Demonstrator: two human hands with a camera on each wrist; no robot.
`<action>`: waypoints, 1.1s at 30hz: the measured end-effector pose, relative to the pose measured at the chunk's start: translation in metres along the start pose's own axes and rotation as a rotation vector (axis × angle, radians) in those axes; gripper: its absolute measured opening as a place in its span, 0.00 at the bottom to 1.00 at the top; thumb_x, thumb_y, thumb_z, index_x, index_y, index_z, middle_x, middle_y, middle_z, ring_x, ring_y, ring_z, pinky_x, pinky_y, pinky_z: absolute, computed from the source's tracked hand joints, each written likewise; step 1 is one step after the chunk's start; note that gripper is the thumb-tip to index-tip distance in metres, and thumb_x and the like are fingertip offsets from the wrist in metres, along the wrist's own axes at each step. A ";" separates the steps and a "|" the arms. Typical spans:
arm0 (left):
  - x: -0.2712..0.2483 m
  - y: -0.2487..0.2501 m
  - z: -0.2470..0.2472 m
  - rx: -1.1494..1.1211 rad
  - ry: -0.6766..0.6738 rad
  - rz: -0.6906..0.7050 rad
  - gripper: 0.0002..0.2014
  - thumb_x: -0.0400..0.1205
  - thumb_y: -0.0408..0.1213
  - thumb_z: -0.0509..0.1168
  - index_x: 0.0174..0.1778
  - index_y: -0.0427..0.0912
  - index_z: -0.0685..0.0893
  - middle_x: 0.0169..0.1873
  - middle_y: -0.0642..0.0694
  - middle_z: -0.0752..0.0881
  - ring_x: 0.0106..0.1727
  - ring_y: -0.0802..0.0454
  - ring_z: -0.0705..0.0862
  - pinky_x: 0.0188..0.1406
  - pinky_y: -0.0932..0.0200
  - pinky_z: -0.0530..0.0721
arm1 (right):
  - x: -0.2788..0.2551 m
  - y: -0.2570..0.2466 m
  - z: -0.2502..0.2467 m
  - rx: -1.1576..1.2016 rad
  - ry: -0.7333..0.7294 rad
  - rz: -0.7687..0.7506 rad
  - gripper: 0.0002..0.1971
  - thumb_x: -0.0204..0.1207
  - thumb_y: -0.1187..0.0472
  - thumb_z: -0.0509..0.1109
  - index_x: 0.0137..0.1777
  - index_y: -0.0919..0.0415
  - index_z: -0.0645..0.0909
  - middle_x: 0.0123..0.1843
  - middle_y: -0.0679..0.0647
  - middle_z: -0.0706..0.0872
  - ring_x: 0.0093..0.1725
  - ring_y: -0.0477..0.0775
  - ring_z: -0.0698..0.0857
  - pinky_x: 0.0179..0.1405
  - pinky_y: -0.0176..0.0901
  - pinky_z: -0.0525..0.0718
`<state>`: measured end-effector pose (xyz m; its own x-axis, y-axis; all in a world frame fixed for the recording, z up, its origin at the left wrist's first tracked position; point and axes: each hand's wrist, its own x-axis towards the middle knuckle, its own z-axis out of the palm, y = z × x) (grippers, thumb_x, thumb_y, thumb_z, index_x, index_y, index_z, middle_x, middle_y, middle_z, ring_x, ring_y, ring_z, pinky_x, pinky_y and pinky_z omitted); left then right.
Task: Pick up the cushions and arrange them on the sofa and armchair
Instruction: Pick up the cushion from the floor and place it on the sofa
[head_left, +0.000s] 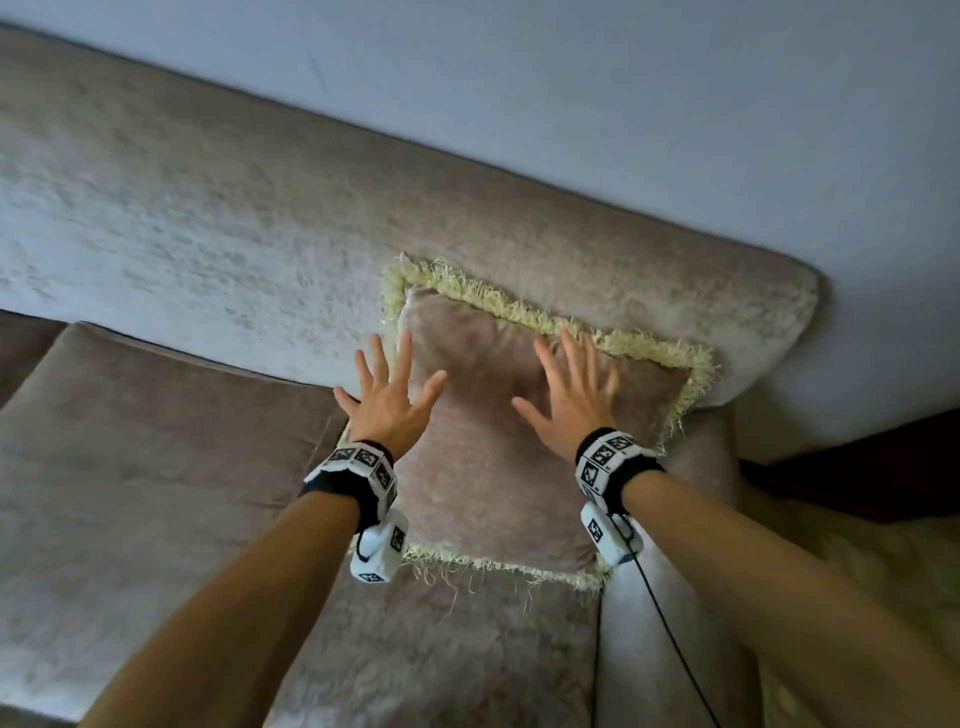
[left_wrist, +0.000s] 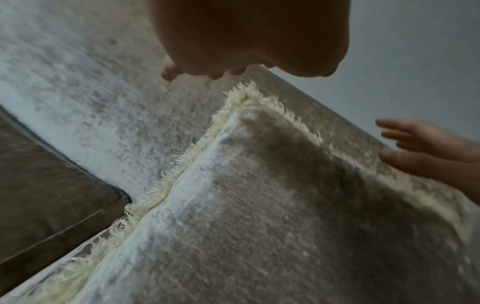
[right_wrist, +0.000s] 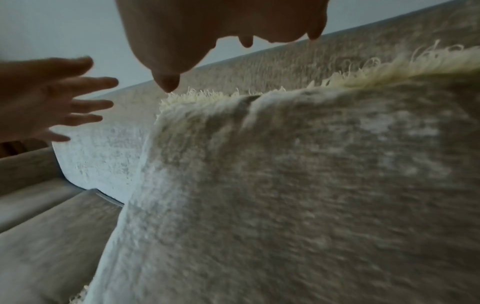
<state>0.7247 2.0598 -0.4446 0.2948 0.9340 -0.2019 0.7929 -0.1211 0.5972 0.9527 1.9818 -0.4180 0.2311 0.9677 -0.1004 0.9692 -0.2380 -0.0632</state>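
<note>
A beige cushion (head_left: 498, 447) with a cream fringe leans against the sofa's backrest (head_left: 208, 249) at the right end of the seat, next to the armrest. My left hand (head_left: 387, 395) hovers over the cushion's left edge, fingers spread and straight. My right hand (head_left: 574, 395) is over the cushion's upper right part, fingers also spread. In the left wrist view the cushion (left_wrist: 285, 216) lies below my palm (left_wrist: 249, 37), and the right hand (left_wrist: 428, 148) shows near its far edge. In the right wrist view the cushion (right_wrist: 298, 195) fills the frame; neither hand grips it.
The sofa seat cushion (head_left: 156, 467) stretches away to the left. The armrest (head_left: 696, 571) runs along the cushion's right side. A pale wall (head_left: 623, 104) stands behind the backrest. A dark wooden piece (head_left: 857, 467) and patterned floor lie at the far right.
</note>
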 end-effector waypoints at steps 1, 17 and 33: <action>0.001 0.000 0.004 0.061 -0.014 0.013 0.37 0.82 0.71 0.43 0.84 0.66 0.38 0.86 0.50 0.33 0.85 0.45 0.32 0.77 0.25 0.34 | -0.004 0.002 0.004 -0.028 0.022 -0.016 0.41 0.78 0.30 0.57 0.86 0.45 0.50 0.89 0.54 0.41 0.86 0.62 0.38 0.76 0.80 0.43; 0.097 0.034 0.090 0.359 0.088 0.294 0.37 0.80 0.73 0.36 0.83 0.65 0.36 0.83 0.50 0.29 0.82 0.43 0.26 0.71 0.25 0.25 | 0.027 0.122 0.049 -0.174 0.034 0.103 0.40 0.78 0.26 0.34 0.86 0.47 0.49 0.89 0.54 0.48 0.86 0.67 0.45 0.74 0.83 0.52; 0.078 -0.037 0.053 -0.232 0.194 -0.213 0.34 0.83 0.69 0.42 0.85 0.65 0.44 0.86 0.54 0.37 0.87 0.47 0.39 0.78 0.22 0.43 | 0.047 0.022 0.048 -0.152 0.021 -0.293 0.36 0.81 0.31 0.46 0.85 0.49 0.53 0.88 0.58 0.52 0.86 0.67 0.48 0.74 0.81 0.50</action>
<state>0.7466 2.1196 -0.5235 0.0123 0.9791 -0.2030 0.6770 0.1413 0.7223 0.9811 2.0178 -0.4717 -0.0589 0.9951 -0.0788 0.9960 0.0639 0.0629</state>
